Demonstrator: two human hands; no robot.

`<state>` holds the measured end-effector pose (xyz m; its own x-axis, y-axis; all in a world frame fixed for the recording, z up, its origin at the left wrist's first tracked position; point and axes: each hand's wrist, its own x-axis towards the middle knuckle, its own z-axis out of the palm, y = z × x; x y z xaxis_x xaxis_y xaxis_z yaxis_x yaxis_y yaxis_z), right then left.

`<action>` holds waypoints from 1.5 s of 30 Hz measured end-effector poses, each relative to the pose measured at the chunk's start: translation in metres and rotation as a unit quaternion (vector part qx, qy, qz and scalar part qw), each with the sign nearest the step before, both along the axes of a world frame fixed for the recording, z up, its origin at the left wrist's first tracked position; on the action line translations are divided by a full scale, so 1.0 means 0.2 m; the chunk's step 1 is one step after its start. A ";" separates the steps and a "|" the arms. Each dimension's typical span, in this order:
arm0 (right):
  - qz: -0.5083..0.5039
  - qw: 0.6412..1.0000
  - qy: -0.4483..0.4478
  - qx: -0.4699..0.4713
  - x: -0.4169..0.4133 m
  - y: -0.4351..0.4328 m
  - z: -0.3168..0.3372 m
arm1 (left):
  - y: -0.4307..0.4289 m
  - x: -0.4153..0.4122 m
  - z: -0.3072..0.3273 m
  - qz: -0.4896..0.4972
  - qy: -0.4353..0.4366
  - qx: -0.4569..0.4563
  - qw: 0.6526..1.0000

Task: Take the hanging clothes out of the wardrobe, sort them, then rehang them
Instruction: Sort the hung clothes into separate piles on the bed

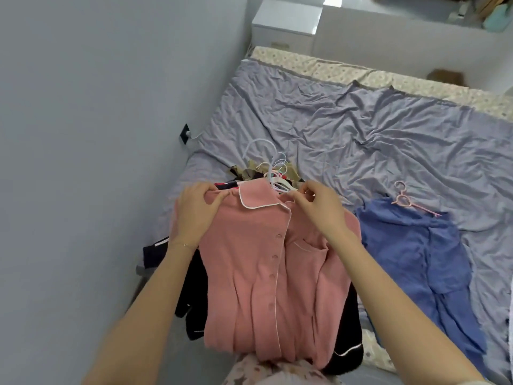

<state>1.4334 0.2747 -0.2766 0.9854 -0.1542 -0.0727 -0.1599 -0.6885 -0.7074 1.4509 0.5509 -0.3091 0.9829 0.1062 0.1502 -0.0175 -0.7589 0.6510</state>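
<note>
Bed point(361, 129): one, covered by a wrinkled grey-blue sheet, fills the frame from centre out to 3 o'clock. One patterned cream strip runs along its far edge at 1 o'clock.

Wall point(83, 134): one, plain grey, takes the whole 9 o'clock side. One dark socket point(185, 133) with a plug in it, low on the wall near centre.

White cabinet point(286, 23): one, at 12 o'clock beyond the bed.

Clothes pile point(194, 295): one stack at 6 o'clock, dark garments underneath; I cannot count the layers. Top item is one pink button-front top point(266, 273) with white piping, lying flat, collar toward 12 o'clock. Four buttons visible down the placket, one chest pocket.

Blue garment point(416, 259): one, laid apart on the sheet at 4 o'clock, just beside the pile. One pink hanger point(402, 200) with a heart-shaped neck rests at its top edge.

Hanger hooks point(270, 165): a cluster, white and pale blue, sticks out of the pile's top just above centre; too tangled for an exact count.

My left hand point(195, 209): grip closed on the pink top's shoulder, at 9 o'clock of the collar.

My right hand point(319, 209): grip pinched, thumb and fingers closed at the top's other shoulder by the hanger arm; whether cloth or hanger is held, I cannot tell.
</note>
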 end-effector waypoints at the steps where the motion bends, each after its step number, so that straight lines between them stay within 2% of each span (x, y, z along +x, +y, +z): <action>1: 0.006 1.000 0.020 -0.002 0.05 -0.01 -0.07 | -0.01 0.04 -0.06 -0.007 0.022 0.007 1.000; 5: 0.017 0.994 0.099 -0.036 0.25 -0.02 -0.35 | -0.04 0.24 -0.29 -0.040 0.107 0.054 0.992; 8: -0.004 0.991 0.124 -0.056 0.40 -0.01 -0.54 | -0.06 0.40 -0.46 -0.045 0.114 0.087 0.989; 14: -0.040 0.982 0.154 -0.102 0.56 0.02 -0.85 | -0.09 0.58 -0.76 -0.079 0.141 0.064 0.985; 17: -0.037 0.979 0.169 -0.107 0.58 0.05 -0.89 | -0.08 0.58 -0.79 -0.088 0.113 0.060 0.988; 22: -0.026 0.988 0.128 -0.086 0.45 0.10 -0.75 | -0.11 0.48 -0.64 -0.155 0.090 -0.033 0.983; 25: -0.027 0.994 0.091 -0.052 0.33 0.14 -0.61 | -0.09 0.35 -0.53 -0.123 0.118 -0.115 0.979; 28: -0.055 0.997 0.042 -0.029 0.19 0.13 -0.43 | -0.26 0.30 -0.38 -0.167 0.098 -0.086 0.977; 32: -0.104 0.994 -0.026 0.013 -0.08 0.02 -0.19 | -0.43 0.16 -0.18 -0.188 0.058 -0.105 0.975; 37: -0.181 0.979 -0.096 -0.011 -0.43 -0.16 0.02 | -0.65 -0.05 0.03 -0.254 0.019 -0.089 0.963; 41: -0.229 0.972 -0.053 -0.003 -0.75 -0.36 0.08 | -0.86 -0.25 0.17 -0.306 -0.006 -0.083 0.948; 45: -0.243 0.968 -0.066 -0.006 -1.09 -0.58 0.13 | -1.14 -0.54 0.23 -0.306 0.000 -0.098 0.947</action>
